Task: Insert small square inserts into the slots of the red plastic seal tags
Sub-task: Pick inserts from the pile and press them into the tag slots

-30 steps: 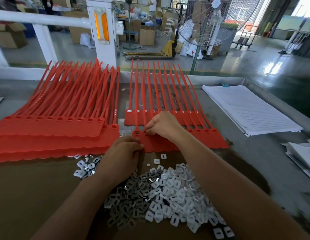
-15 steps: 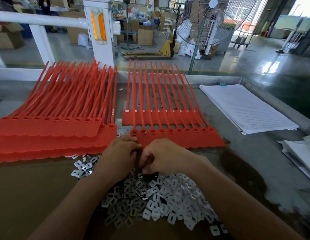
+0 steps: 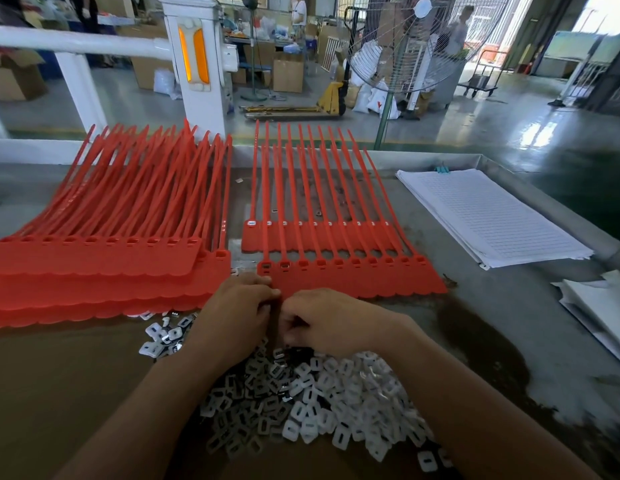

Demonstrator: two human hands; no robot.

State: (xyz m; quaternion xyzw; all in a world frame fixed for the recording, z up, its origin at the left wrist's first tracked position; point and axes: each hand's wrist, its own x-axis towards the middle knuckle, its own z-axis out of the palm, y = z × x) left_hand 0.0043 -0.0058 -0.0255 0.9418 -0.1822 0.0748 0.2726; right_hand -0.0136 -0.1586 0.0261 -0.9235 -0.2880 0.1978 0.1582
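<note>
1. I take the pile of small square inserts as my landmark. It lies loose on the desk, nearest the camera, white pieces mixed with darker ones.
2. Left hand: at the far edge of the pile, fingers curled inward, fingertips at the near edge of the front row of tags. I cannot tell whether it is holding an insert; the palm side is hidden.
3. Right hand: just beside the left, also at the far edge of the pile, fingers curled down and thumb tucked in toward the left hand. From here I cannot see anything pinched in it; cannot tell.
4. The two hands' fingertips almost meet; whether they touch, I cannot make out.
5. Front row of red seal tags: directly beyond the pile, flat on the desk, square slots in a line along its far edge. The two slots at its left end look filled with something pale; the others look dark and open.
6. Second row of red tags: beyond the front row, partly under its straps, with small white squares showing along its far edge.
7. Stack of red tags: beyond and left of the pile, several layers deep, straps fanning away from me.
8. A few stray inserts lie left of the pile, at the near edge of that stack.
9. Sheets of lined paper: beyond and right of the pile, well apart from it.
</note>
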